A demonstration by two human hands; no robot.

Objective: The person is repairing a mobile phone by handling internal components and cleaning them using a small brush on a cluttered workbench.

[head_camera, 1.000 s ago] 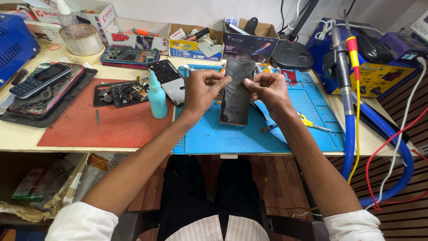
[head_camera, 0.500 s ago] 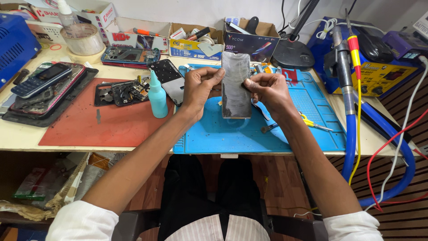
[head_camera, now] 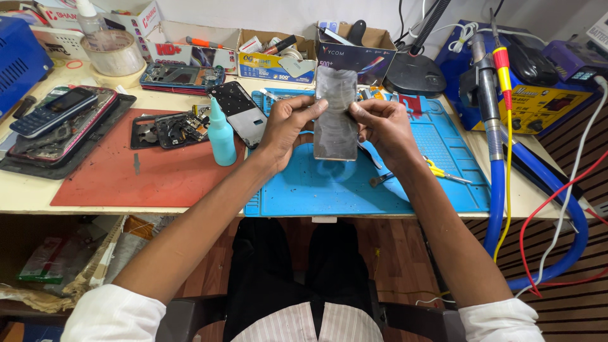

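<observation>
**A:** What have you got in your hands?

**B:** You hold a thin grey phone panel upright above the blue work mat, its long edges between your two hands. Your left hand pinches the left edge, thumb on the front near the top and fingers curled behind. Your right hand pinches the right edge the same way.

**A:** Can you see the fingers behind it?

**B:** No. The panel hides those fingertips, so you cannot tell how far they reach across its back. Whether its surface is a film or glass is hard to make out; it only shows a dull sheen.

**A:** What lies under your hands?

**B:** Your right wrist covers part of a dark tool on the mat, so only its tip shows. Yellow-handled cutters lie just beside it, partly behind your forearm.

**A:** And to your left?

**B:** A teal squeeze bottle stands at the edge of the red mat, touching a dark phone frame that leans behind it. An opened phone body rests on the red mat; its small parts are too fine to tell apart. A keypad phone lies on a dark tray, whose left end is cut off by the picture's edge.

**A:** On your right?

**B:** A blue hose drops past the table edge, its lower loop partly out of view.
</observation>
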